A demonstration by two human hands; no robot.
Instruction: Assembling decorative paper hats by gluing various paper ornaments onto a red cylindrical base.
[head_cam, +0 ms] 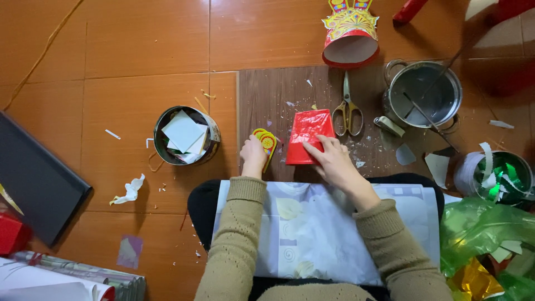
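Head view: my right hand [333,159] lies flat, fingers spread, pinning the shiny red foil sheet [308,135] on the brown board [262,100], while my left hand [253,156] pinches a yellow-and-red paper ornament [268,142] just beside it.

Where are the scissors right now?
The scissors lie on the brown board, between the red sheet and the metal pot, points toward the paper crown.
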